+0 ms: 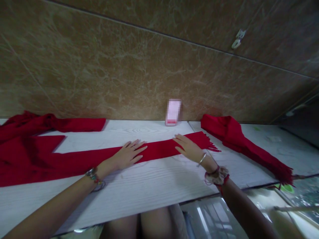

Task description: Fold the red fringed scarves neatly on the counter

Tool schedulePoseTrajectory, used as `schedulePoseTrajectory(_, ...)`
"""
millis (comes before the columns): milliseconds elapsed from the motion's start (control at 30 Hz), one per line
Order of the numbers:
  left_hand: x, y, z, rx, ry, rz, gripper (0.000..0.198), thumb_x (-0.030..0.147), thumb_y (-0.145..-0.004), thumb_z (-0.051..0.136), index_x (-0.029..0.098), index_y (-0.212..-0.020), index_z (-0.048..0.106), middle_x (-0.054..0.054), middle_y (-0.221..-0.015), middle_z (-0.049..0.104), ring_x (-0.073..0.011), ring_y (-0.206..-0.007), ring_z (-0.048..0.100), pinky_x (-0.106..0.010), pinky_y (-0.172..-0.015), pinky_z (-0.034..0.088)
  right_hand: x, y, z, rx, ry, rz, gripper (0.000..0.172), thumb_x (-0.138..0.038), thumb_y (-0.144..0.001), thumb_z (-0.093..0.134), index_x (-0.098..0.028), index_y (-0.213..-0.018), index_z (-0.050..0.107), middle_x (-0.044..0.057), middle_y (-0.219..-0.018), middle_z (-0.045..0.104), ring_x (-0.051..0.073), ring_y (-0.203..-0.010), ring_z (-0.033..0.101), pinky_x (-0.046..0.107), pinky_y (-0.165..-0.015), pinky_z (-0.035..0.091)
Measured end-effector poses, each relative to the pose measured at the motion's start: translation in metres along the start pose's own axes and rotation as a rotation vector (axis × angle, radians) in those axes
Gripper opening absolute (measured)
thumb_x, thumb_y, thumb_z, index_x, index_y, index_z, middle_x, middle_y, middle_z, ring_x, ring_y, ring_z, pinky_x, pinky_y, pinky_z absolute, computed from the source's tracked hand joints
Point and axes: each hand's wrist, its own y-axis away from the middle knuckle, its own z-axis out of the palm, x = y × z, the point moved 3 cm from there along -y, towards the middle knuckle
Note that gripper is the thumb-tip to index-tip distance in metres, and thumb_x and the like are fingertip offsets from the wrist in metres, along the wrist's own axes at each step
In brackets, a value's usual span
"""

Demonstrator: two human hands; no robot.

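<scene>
A long red scarf (159, 150) lies flat across the white table, its fringed end toward the right. My left hand (128, 154) rests palm down on the middle of this strip with fingers spread. Nearer the fringe, my right hand (188, 147) lies on the scarf, fingers apart and pointing left. Neither hand grips the cloth. At the left the strip runs into a wider spread of red cloth (22, 159). A second red scarf (234, 136), folded at its top, lies to the right of my right hand, its fringe hanging near the table's front edge.
More bunched red cloth (79, 124) lies at the back left. A phone-like pink object (173, 113) leans against the brown marbled wall (124, 66) behind the white table (139, 192). A white hook (238, 39) is on the wall. My knees show below the front edge.
</scene>
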Motion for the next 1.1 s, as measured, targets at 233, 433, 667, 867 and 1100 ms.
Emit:
schedulePoseTrajectory(233, -0.006, -0.028, -0.025, 0.012, 0.190, 0.039, 0.032, 0.028, -0.083, 0.043, 0.015, -0.111, 0.055, -0.010, -0.113, 0.057, -0.0182, -0.102, 0.051, -0.029, -0.090, 0.036, -0.084, -0.020, 0.002, -0.136, -0.033, -0.266, 0.027, -0.020, -0.083, 0.049, -0.014, -0.108, 0.058, 0.010, -0.105, 0.062, 0.018, -0.094, 0.057, 0.029, -0.076, 0.048)
schedulePoseTrajectory(433, -0.009, -0.072, -0.035, -0.207, 0.363, -0.124, 0.022, 0.027, -0.071, 0.055, 0.016, -0.089, 0.061, -0.002, -0.078, 0.063, -0.0144, -0.070, 0.054, -0.022, -0.066, 0.040, -0.086, -0.026, 0.004, -0.120, 0.067, -0.277, 0.030, -0.012, -0.086, 0.042, -0.014, -0.113, 0.054, 0.008, -0.091, 0.064, 0.017, -0.084, 0.056, 0.027, -0.063, 0.046)
schedulePoseTrajectory(667, -0.005, -0.100, -0.032, -0.312, 0.447, -0.146, 0.012, 0.026, -0.057, 0.063, 0.017, -0.064, 0.060, 0.004, -0.052, 0.053, -0.0107, -0.052, 0.043, -0.021, -0.050, 0.032, -0.082, -0.022, 0.013, 0.101, 0.037, -0.206, 0.030, -0.013, -0.086, 0.043, -0.017, -0.114, 0.053, 0.005, -0.089, 0.063, 0.016, -0.084, 0.053, 0.028, -0.070, 0.042)
schedulePoseTrajectory(867, 0.000, -0.107, -0.033, -0.411, 0.634, -0.137, 0.020, 0.036, -0.059, 0.059, 0.016, -0.062, 0.059, 0.003, -0.053, 0.053, -0.0106, -0.052, 0.041, -0.022, -0.050, 0.031, -0.082, -0.020, 0.010, 0.158, 0.151, -0.283, 0.022, -0.011, -0.086, 0.042, -0.014, -0.098, 0.060, 0.006, -0.077, 0.061, 0.016, -0.072, 0.052, 0.028, -0.061, 0.040)
schedulePoseTrajectory(1100, -0.003, -0.112, -0.036, -0.423, 0.863, -0.116, 0.028, 0.038, -0.059, 0.062, 0.016, -0.077, 0.063, 0.000, -0.072, 0.061, -0.0127, -0.066, 0.048, -0.023, -0.059, 0.036, -0.079, -0.016, 0.000, 0.180, 0.193, -0.201, 0.026, -0.010, -0.087, 0.038, -0.013, -0.103, 0.058, 0.007, -0.074, 0.059, 0.015, -0.069, 0.054, 0.026, -0.058, 0.042)
